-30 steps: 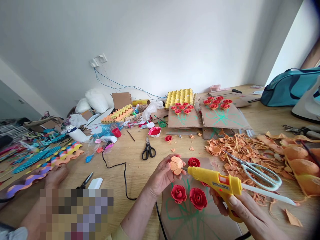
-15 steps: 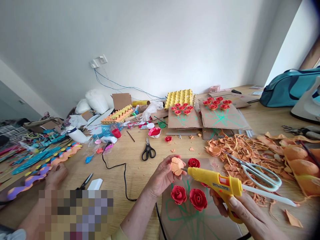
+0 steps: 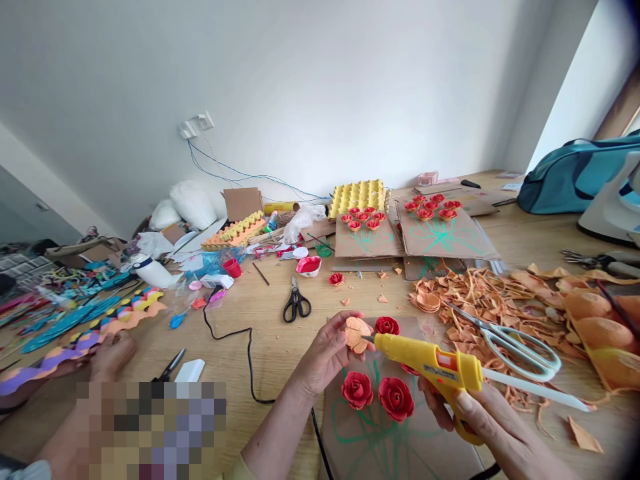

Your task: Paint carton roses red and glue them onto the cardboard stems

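My left hand (image 3: 323, 357) pinches an orange egg-carton flower (image 3: 357, 333) by its edge, held above a cardboard sheet (image 3: 365, 443). My right hand (image 3: 475, 413) is wrapped round the handle of a yellow hot glue gun (image 3: 427, 357), with a white glue stick (image 3: 535, 390) jutting out of its back. The gun's nozzle points left and meets, or nearly meets, the flower. Below lie red paper roses (image 3: 397, 399) on the sheet, which has green painted stems; one rose is partly hidden behind the gun.
Orange carton scraps (image 3: 465, 307) and white-handled scissors (image 3: 523, 347) lie on the right. Black scissors (image 3: 297, 303) rest mid-table near a dish of red paint (image 3: 309, 265). Finished rose boards (image 3: 445, 233) stand behind. At left, another person's hand (image 3: 114, 353) holds a painted carton strip (image 3: 95, 333).
The flower in my left hand has turned slightly, while the glue gun stays almost in place. At left, the other person's painted strip has shifted a little.
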Available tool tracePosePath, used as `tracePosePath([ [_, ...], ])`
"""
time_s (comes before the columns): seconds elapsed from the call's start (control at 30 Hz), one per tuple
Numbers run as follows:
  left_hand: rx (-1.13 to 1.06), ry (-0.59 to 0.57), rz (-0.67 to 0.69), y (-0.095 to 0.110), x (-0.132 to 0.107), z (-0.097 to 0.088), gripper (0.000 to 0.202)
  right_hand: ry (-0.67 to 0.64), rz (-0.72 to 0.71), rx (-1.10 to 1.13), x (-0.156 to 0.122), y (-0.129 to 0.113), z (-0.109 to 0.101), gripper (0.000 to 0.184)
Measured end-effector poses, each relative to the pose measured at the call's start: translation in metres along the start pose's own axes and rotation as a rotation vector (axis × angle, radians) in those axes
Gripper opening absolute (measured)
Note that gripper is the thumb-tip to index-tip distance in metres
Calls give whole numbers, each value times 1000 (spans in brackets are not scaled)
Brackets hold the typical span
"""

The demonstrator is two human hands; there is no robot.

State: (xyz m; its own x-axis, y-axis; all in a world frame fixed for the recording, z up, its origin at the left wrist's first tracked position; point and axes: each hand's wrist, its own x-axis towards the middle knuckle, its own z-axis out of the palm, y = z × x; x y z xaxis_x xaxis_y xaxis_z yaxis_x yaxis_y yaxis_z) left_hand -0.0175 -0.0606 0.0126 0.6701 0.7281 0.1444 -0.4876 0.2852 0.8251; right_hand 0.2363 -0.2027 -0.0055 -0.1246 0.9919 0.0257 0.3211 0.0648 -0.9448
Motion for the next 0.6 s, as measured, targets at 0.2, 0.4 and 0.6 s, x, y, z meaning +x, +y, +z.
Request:
tracePosePath([
  [0.2, 14, -4, -17, 1, -1, 3, 41, -22, 29, -24, 0, -2, -1, 56],
  [0.4, -5, 11, 0, 1, 0, 1, 42, -29, 40, -17, -1, -1, 0, 58],
  [0.6, 39, 18, -31, 2, -2, 2, 45, 4, 63, -23, 1, -8, -1, 60],
])
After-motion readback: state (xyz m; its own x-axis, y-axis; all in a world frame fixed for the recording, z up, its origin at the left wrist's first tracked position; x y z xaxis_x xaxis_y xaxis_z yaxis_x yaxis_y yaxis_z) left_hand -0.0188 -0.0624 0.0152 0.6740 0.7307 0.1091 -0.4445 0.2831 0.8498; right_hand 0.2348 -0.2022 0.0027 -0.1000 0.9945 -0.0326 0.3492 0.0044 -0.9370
